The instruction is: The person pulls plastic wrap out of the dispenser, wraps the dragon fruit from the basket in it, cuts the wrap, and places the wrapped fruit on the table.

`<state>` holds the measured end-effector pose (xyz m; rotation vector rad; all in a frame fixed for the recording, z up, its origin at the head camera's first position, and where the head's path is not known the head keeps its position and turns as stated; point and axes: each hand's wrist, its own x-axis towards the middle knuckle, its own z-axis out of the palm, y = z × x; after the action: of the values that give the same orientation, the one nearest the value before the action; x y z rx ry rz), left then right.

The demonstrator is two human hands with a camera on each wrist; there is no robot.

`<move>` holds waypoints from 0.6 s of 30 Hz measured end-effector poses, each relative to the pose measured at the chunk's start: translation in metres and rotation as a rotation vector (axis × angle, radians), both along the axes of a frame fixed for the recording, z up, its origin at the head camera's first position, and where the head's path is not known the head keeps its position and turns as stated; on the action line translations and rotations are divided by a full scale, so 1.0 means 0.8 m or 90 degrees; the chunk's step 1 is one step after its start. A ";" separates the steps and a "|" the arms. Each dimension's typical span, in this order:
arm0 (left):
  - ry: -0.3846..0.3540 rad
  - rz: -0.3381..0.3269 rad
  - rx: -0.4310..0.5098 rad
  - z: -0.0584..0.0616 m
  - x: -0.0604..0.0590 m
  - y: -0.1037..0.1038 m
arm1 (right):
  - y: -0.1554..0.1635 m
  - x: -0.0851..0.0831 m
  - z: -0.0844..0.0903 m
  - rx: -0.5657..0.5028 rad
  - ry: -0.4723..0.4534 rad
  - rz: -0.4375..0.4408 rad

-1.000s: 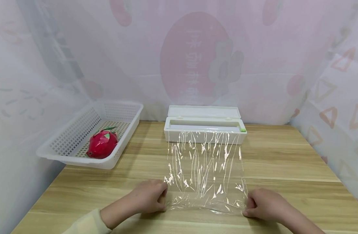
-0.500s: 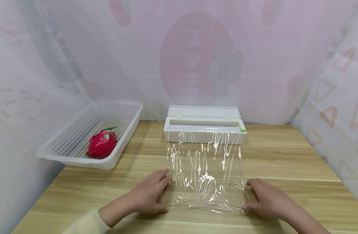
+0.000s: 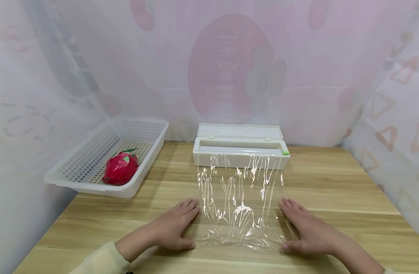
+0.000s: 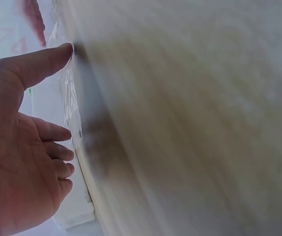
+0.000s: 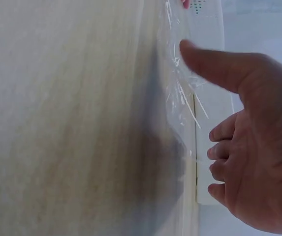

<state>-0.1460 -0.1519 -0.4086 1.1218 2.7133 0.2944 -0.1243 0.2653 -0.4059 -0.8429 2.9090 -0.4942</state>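
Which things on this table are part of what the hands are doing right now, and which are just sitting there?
In use:
- cling film sheet, pulled out flat on the table
- white dispenser box, lid open, film feeding from it
- left hand flat at the sheet's left edge
- right hand flat at its right edge

Lying about:
- white basket
- dragon fruit in the basket

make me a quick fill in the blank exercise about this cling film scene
1. The clear film runs out of the white ____ at the back of the table.
2. The dragon fruit lies in the white ____.
3. The left hand and right hand lie flat at the film's two ____.

Missing words: dispenser box; basket; sides
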 end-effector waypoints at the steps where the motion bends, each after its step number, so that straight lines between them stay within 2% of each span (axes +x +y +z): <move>1: 0.000 0.000 -0.004 0.000 0.000 -0.001 | 0.001 -0.001 -0.001 -0.001 -0.001 0.004; 18: -0.016 -0.011 -0.017 -0.001 -0.001 -0.008 | 0.011 -0.008 -0.018 0.050 0.029 0.035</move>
<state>-0.1472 -0.1579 -0.4095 1.1259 2.6758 0.2664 -0.1311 0.2743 -0.4207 -0.9333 2.9152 -0.3577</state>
